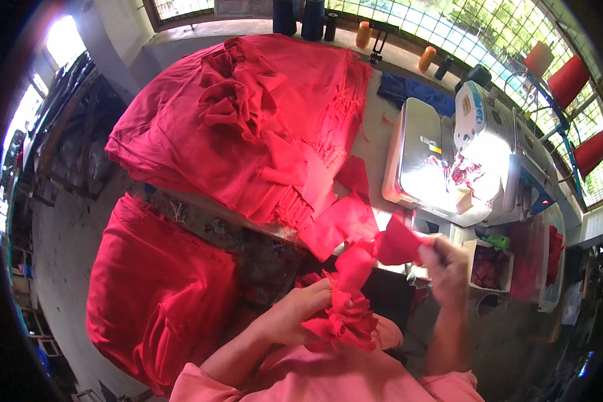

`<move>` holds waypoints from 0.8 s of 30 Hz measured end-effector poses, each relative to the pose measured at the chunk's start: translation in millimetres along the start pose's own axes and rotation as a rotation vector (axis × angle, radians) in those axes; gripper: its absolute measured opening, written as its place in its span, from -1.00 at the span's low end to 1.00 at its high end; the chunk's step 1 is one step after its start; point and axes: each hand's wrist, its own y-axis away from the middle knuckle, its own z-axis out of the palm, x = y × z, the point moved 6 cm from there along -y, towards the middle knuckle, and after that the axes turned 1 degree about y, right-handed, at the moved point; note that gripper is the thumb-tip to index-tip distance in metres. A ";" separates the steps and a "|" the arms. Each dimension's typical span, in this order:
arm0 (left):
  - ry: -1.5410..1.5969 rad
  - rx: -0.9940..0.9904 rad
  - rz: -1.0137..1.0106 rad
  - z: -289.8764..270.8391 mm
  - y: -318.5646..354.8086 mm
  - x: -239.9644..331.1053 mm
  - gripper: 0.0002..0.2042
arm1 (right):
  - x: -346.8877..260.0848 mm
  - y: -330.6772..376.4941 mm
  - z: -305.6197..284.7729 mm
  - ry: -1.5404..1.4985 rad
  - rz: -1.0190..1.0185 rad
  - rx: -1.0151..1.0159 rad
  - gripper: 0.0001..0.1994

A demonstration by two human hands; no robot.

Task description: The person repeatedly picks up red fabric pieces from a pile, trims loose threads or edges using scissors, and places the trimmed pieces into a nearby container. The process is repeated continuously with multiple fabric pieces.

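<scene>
Below the table edge | left hand (301, 309) clutching bunched red fabric (345, 321) | right hand (445, 262) pinching its raised end

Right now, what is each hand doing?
Left hand: closed on the bunched red fabric.
Right hand: closed, gripping the other end of the same fabric.

Red fabric strip (365, 258): crumpled, ruffled at one end, bunching in a gathered wad near the lap and stretching taut up to the right, hanging just below the sewing table's edge.
</scene>
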 end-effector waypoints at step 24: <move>0.228 0.174 -0.166 1.4 20.9 -25.2 -0.46 | 8.5 -73.4 74.6 0.497 -0.332 -0.007 -0.82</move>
